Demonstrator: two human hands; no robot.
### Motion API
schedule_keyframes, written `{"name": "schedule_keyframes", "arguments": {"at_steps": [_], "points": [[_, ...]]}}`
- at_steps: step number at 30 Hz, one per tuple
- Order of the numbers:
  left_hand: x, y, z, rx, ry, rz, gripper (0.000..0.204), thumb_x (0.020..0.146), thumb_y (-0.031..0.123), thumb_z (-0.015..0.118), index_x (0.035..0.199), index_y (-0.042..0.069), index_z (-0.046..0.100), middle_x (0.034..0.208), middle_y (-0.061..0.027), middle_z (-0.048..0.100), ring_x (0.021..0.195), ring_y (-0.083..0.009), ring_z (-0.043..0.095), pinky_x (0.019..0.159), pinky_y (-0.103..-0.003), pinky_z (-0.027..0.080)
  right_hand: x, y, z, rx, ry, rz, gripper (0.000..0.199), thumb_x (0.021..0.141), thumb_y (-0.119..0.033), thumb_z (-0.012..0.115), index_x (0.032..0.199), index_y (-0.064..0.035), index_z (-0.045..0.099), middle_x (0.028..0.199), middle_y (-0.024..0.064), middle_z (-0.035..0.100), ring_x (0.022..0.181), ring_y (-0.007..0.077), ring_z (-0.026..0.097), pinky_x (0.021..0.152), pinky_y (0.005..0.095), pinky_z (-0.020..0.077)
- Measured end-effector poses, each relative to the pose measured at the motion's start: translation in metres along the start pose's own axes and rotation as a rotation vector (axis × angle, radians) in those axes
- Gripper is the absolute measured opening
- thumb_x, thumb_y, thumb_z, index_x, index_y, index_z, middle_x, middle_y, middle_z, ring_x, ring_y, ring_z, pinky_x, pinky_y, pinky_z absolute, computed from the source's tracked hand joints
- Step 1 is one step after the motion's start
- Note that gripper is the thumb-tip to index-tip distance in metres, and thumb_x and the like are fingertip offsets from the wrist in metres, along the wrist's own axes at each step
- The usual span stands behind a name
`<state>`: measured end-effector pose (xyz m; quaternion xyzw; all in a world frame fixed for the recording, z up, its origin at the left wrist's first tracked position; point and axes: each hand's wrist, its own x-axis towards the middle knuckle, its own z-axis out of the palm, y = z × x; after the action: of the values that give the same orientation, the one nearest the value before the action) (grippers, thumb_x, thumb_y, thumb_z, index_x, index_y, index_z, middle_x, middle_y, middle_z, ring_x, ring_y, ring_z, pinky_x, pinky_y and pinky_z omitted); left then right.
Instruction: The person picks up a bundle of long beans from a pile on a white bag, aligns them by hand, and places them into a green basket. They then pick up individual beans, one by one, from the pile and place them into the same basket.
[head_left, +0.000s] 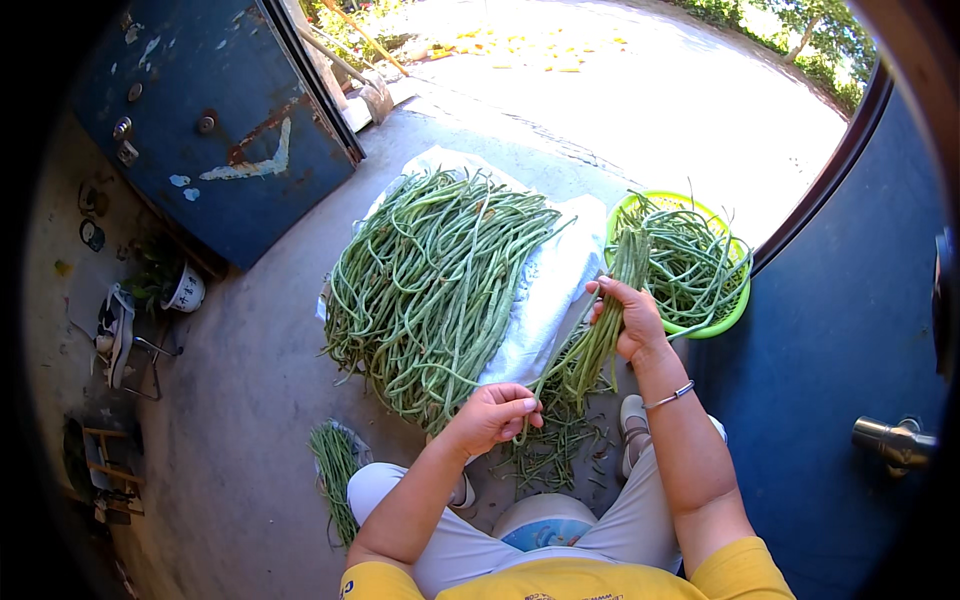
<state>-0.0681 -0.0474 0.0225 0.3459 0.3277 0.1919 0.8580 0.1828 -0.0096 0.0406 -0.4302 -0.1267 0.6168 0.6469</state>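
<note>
At the frame's centre we have a heap of long green beans (430, 290) on a white sack (545, 305); right of it sits a lime-green basket (738, 309) of beans. Right of centre, our right hand (630, 318) grips a bean bundle (597, 352); at lower centre, our left hand (493, 417) pinches one bean (541, 385).

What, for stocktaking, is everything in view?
Bean pile: one, green, centre
Sack: one, white, under pile
Bean basket: one, lime, right
Bundle: one, green, beside basket
Bunch: one, green, lower left
Scraps: many, green, lower centre
Doors: two, blue, both sides
Plant: one, green, left
Pieces: many, yellow, outside
Clutter: uncounted, mixed, left
Bracelet: one, silver, right
Trousers: one pair, pale, bottom
Shirt: one, yellow, bottom
Left hand: one, bare, centre
Right hand: one, bare, gripping bundle
</note>
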Motion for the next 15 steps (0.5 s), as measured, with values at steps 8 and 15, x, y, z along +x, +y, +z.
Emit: {"name": "schedule_keyframes", "arguments": {"at_steps": [8,15], "points": [[0.004,-0.008,0.002,0.405,0.151,0.183,0.013,0.081,0.013,0.063,0.086,0.001,0.062,0.068,0.0025,0.054,0.061,-0.0016,0.045,0.053,-0.018,0.037,-0.003,-0.002,0.002,-0.027,-0.027,-0.059,0.017,0.08,-0.009,0.059,0.094,-0.0013,0.054,0.081,0.0098,0.064,0.057,0.0123,0.057,0.053,0.0296,0.0505],[0.015,-0.017,-0.009,0.486,0.492,0.512,0.011,0.081,0.009,0.062,0.084,0.0,0.058,0.069,0.001,0.054,0.061,-0.0035,0.048,0.054,-0.019,0.04,-0.003,-0.001,0.006,0.085,-0.024,-0.149,0.016,0.081,-0.007,0.055,0.097,-0.0034,0.052,0.079,0.0081,0.062,0.058,0.0137,0.057,0.056,0.0317,0.0502]]}}
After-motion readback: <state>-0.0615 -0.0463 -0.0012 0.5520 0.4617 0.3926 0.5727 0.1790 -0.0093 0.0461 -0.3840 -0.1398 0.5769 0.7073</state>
